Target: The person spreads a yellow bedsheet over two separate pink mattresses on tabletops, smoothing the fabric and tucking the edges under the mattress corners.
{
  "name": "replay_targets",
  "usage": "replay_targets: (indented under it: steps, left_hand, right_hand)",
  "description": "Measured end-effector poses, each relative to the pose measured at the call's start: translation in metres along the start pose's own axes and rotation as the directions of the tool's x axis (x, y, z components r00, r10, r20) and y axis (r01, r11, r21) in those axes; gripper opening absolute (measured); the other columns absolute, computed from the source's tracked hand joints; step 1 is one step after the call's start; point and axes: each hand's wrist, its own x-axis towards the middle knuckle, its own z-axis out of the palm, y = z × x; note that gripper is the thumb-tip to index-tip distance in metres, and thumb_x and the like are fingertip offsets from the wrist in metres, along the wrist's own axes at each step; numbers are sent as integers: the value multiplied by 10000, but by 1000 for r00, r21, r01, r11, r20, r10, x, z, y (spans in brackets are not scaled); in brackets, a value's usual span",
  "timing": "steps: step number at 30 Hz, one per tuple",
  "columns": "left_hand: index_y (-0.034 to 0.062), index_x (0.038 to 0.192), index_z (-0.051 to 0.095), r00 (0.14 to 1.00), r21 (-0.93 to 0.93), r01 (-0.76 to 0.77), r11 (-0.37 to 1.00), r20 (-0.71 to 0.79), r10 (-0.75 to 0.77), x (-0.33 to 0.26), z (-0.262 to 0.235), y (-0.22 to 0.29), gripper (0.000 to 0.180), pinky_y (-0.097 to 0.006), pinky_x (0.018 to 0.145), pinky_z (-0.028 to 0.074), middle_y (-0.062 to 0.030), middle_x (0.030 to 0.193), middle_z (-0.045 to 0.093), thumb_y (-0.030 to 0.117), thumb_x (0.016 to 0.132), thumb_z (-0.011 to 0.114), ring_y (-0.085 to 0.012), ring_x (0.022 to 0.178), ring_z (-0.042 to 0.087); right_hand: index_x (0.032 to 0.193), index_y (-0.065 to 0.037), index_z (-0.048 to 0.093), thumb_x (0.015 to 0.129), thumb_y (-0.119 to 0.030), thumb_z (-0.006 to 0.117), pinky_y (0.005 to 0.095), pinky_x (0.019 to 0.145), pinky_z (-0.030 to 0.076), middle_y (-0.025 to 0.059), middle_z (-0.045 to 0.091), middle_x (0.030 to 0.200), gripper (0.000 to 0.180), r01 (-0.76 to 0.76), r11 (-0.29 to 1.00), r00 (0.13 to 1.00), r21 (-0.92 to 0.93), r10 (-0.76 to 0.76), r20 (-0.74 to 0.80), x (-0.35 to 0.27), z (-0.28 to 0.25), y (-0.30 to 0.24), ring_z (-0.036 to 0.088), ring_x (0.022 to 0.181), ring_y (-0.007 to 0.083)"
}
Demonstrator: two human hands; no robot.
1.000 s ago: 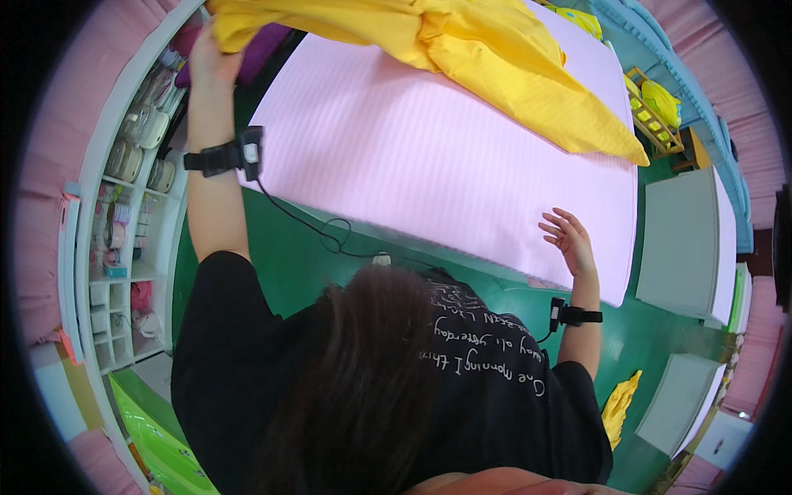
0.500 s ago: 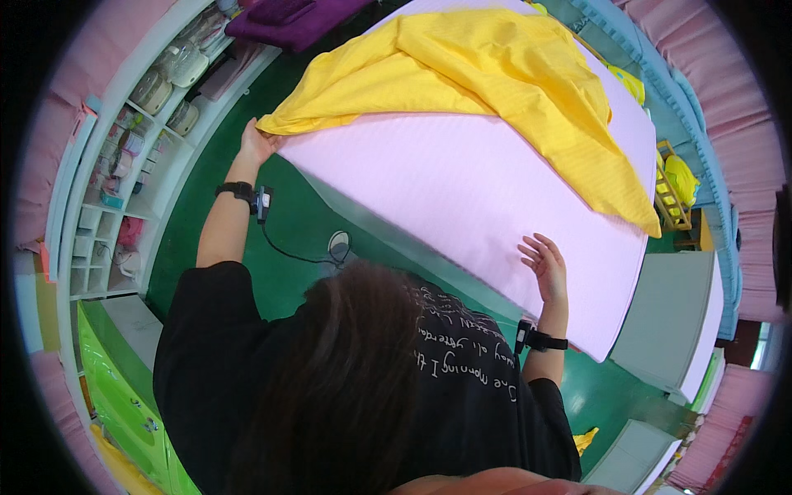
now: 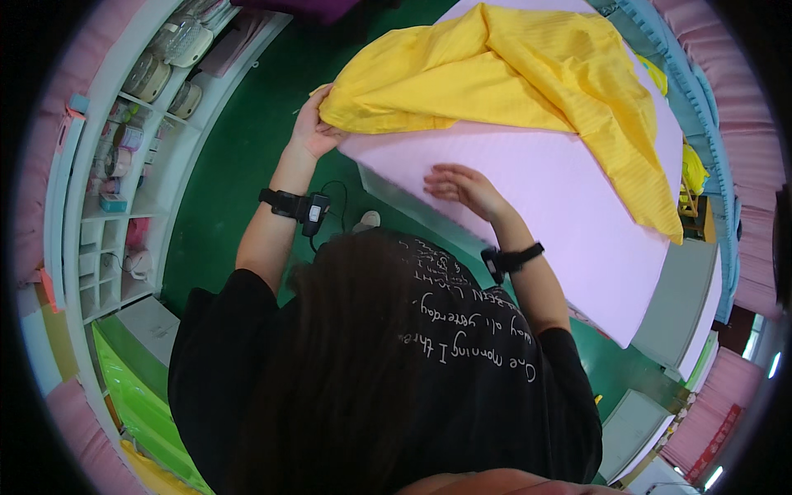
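A bunched yellow sheet lies across the far part of a pale pink mattress. At the mattress's left corner, my left hand is closed on the sheet's edge, some fingers hidden by the cloth. The sheet puffs up slightly beside that hand. My right hand hovers over the near edge of the mattress, fingers stretched out and holding nothing. Black straps with small devices circle both wrists, and a cable hangs from the left one.
White shelves with jars and boxes curve along the left. A green cabinet stands at the lower left. Grey-topped units are right of the mattress, and blue and pink curtains hang beyond. The floor is green.
My left hand has moved right and away from me, carrying the sheet's corner. My right hand has swung left and farther out over the mattress. The view has shifted a little.
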Motion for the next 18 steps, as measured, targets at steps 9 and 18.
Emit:
replay_targets:
  steps: [9,18]
  left_hand:
    - [49,1068,492,989,479,-98,872,-52,139,-32,32,-42,221,-146,415,308,-10,825,594,123,859,490,-33,414,388]
    - [90,1173,465,985,607,-16,795,147,-93,-13,-45,-33,321,-170,460,328,-1,994,582,122,855,496,-42,625,495]
  right_hand:
    - [1227,-34,437,870,-237,537,452,1028,288,144,479,1257,422,385,647,919,658,-333,-211,64,23,-40,435,1166,303]
    - [1257,-28,430,902,-204,461,479,1029,297,164,432,1313,398,663,570,745,486,-435,-506,-54,6,-70,423,1201,309]
